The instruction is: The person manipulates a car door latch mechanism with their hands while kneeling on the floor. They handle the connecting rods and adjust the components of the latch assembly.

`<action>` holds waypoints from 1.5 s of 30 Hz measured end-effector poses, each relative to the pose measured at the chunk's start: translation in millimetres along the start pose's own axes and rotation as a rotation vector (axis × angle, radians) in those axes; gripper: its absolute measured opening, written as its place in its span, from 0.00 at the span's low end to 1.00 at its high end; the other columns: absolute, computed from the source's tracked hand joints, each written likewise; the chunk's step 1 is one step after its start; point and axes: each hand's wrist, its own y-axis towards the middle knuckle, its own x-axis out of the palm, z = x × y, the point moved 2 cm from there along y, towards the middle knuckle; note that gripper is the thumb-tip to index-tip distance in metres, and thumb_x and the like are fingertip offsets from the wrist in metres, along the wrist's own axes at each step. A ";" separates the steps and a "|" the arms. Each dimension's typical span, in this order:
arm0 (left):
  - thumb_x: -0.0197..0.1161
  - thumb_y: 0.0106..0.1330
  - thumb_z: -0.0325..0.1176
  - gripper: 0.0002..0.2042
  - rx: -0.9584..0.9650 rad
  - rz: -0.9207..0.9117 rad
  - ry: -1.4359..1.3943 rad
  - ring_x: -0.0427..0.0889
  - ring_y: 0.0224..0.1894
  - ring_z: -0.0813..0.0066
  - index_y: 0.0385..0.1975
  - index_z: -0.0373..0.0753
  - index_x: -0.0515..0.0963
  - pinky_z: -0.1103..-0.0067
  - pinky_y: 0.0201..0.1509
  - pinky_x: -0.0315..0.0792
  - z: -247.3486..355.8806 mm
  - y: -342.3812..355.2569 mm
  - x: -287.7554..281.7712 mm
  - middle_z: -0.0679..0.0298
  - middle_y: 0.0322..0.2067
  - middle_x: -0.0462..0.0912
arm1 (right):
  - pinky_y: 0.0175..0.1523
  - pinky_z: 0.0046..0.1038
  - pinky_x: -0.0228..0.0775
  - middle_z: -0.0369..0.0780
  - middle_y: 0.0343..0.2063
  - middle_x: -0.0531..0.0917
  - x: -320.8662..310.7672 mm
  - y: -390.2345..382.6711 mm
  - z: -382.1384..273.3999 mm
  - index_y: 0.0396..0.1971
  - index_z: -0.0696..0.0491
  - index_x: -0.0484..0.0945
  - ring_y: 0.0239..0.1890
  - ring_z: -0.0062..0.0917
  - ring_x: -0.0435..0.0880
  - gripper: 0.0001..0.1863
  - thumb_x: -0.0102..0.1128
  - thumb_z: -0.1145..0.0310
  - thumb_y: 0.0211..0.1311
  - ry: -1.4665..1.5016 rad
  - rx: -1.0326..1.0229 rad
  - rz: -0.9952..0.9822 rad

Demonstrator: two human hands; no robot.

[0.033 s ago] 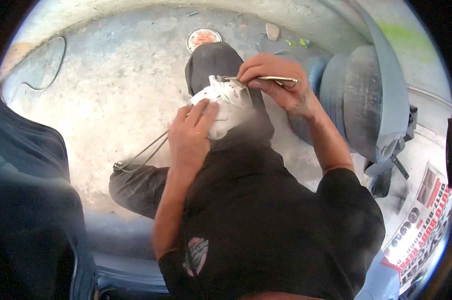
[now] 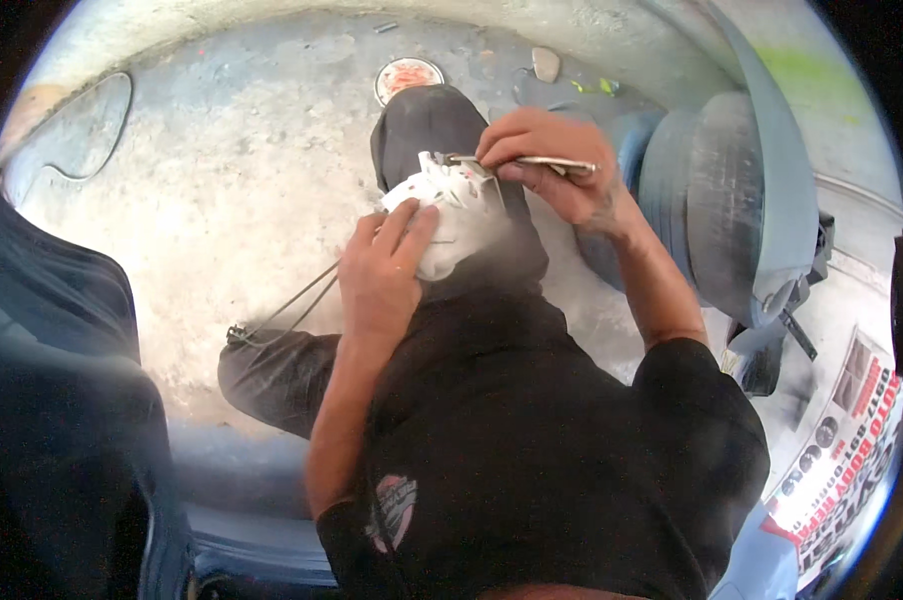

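A white moulded part [image 2: 442, 215] with slots and ribs along its far edge rests on my dark-trousered leg. My left hand [image 2: 382, 270] is closed on its near left side, fingers lying over the top. My right hand [image 2: 547, 160] pinches a slim, shiny metal tool [image 2: 572, 163] that lies across the fingers. The tool's tip reaches the part's far edge; its exact kind cannot be made out. Haze blurs the part's lower right side.
A round dish with reddish smears [image 2: 409, 78] sits on the concrete floor beyond my knee. Stacked tyres [image 2: 712, 200] stand at right, beside a grey curved panel [image 2: 782, 170]. A thin cable [image 2: 127, 110] lies at far left; a printed sign [image 2: 842, 450] is at lower right.
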 end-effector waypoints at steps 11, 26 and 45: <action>0.62 0.53 0.20 0.24 0.027 0.035 0.075 0.83 0.47 0.57 0.53 0.42 0.84 0.66 0.49 0.80 -3.0 -11.6 12.5 0.59 0.54 0.84 | 0.46 0.37 0.82 0.42 0.45 0.84 29.1 -19.7 -21.7 0.44 0.54 0.82 0.47 0.41 0.85 0.20 0.71 0.75 0.47 -0.226 -0.155 -0.083; 0.61 0.56 0.23 0.23 0.110 0.052 0.143 0.82 0.45 0.51 0.54 0.43 0.84 0.63 0.47 0.79 -2.7 -22.9 26.7 0.53 0.55 0.83 | 0.51 0.39 0.83 0.47 0.50 0.81 41.5 -48.7 -15.6 0.45 0.57 0.80 0.52 0.45 0.84 0.24 0.68 0.69 0.42 -0.269 -0.242 -0.099; 0.62 0.50 0.21 0.26 0.133 0.092 0.072 0.82 0.46 0.48 0.52 0.43 0.85 0.63 0.48 0.81 -4.6 -26.9 36.1 0.53 0.55 0.83 | 0.51 0.38 0.82 0.47 0.43 0.81 49.6 -51.5 -26.1 0.39 0.63 0.80 0.47 0.42 0.84 0.22 0.63 0.69 0.39 -0.329 -0.351 -0.163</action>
